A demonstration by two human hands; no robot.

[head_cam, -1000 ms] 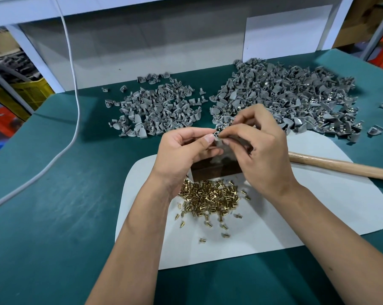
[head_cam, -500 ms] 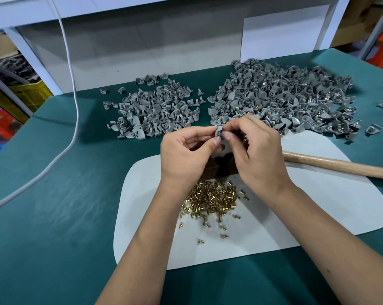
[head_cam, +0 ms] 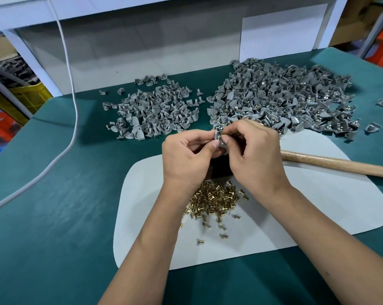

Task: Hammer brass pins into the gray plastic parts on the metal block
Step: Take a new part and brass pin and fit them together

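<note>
My left hand (head_cam: 186, 157) and my right hand (head_cam: 254, 155) meet above the white mat (head_cam: 318, 216). Between their fingertips they pinch one small gray plastic part (head_cam: 218, 135); a pin may sit in it, but I cannot tell. The dark metal block (head_cam: 219, 169) lies under my hands, mostly hidden. Several loose brass pins (head_cam: 212, 199) are heaped on the mat between my wrists. A wooden hammer handle (head_cam: 340, 164) lies on the mat to the right; its head is hidden behind my right hand.
A smaller pile of gray parts (head_cam: 155, 113) lies at the back left on the green table (head_cam: 54, 216), a bigger pile (head_cam: 285, 100) at the back right. A white cable (head_cam: 71, 106) hangs down and runs across the table's left side.
Both hands have lifted slightly away from the metal block, toward the piles, still holding the gray part. The right fingers have closed in tighter on it.
</note>
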